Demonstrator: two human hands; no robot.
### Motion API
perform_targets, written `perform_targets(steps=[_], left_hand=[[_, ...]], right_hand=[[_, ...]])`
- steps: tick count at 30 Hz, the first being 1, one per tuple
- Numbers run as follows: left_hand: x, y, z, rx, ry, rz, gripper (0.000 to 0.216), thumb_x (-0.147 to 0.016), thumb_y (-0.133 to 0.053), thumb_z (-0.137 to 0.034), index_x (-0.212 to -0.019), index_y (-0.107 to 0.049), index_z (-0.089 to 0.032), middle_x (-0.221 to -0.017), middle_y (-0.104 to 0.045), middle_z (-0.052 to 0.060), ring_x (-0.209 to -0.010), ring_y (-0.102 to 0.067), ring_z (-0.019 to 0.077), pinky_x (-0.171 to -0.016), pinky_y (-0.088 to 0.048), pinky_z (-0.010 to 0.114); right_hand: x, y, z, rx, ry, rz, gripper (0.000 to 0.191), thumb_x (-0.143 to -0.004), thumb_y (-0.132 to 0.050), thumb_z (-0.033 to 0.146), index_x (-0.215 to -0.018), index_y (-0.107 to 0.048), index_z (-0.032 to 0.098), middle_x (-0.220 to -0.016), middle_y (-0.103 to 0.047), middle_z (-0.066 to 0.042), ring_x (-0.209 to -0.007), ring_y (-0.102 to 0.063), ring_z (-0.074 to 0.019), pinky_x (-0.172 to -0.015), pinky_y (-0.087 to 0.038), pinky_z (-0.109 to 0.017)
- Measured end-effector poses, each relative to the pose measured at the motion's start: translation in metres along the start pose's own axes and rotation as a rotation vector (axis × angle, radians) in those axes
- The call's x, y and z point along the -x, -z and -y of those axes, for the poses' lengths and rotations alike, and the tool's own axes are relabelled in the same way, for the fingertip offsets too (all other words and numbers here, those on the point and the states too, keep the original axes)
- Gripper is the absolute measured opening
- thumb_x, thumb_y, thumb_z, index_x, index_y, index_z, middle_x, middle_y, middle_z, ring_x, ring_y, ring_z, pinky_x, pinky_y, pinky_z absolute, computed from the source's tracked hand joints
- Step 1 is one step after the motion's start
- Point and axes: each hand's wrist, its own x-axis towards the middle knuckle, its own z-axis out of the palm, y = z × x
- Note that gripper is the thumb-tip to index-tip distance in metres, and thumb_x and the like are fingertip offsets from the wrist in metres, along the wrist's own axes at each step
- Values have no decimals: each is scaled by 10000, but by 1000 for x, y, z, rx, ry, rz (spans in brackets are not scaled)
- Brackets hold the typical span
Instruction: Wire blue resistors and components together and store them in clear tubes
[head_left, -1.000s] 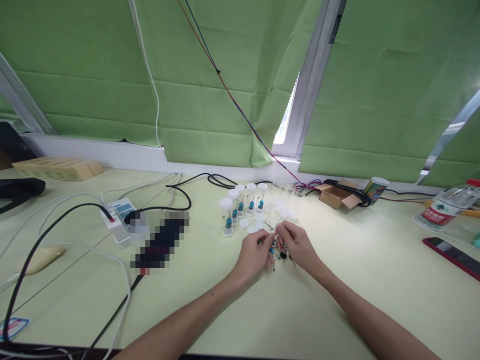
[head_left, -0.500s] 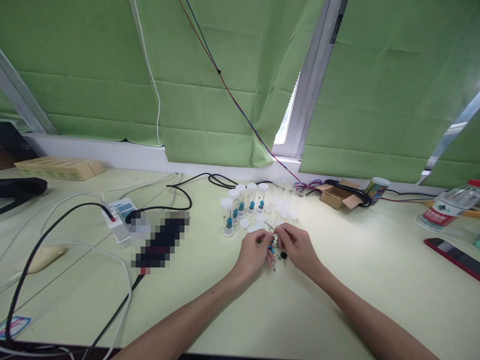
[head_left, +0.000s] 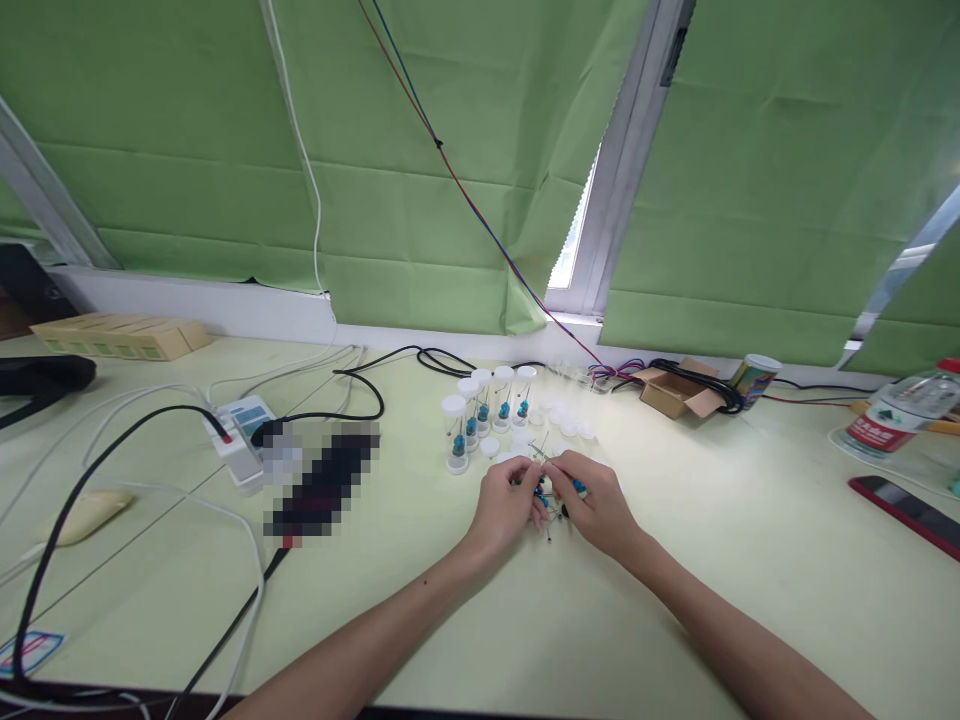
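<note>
My left hand point(head_left: 508, 505) and my right hand point(head_left: 594, 503) meet over a small pile of blue and black electronic parts point(head_left: 552, 500) on the pale green table point(head_left: 525, 610). Both hands are pinched on small wire-legged parts; the right one shows a blue part point(head_left: 578, 487) between its fingers. Just beyond the hands stand several clear vials point(head_left: 480, 410) with white caps, each holding a blue part. Loose white caps point(head_left: 568, 420) lie beside them.
A white power strip point(head_left: 238, 440) with black and white cables lies at the left. At the back right are a small cardboard box point(head_left: 677, 390), a can point(head_left: 754, 377) and a water bottle point(head_left: 900, 408). A red phone point(head_left: 906, 512) lies at the right edge.
My right hand has dropped and closed in toward the left hand over the pile, and a blue part now shows in its fingers. The left hand has barely moved.
</note>
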Motion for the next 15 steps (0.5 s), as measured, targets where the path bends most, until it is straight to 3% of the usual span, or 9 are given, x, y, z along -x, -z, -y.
perform_targets(steps=[15], left_hand=[[0, 1, 0, 4, 5, -18, 335, -840, -559, -501, -722, -568, -188, -463, -556, -21, -374, -522, 132, -414, -410, 237]], right_hand=[[3, -1, -4, 27, 49, 46, 301, -995, -405, 292, -871, -668, 212, -707, -517, -33, -601, -483, -158, -575, -407, -288]])
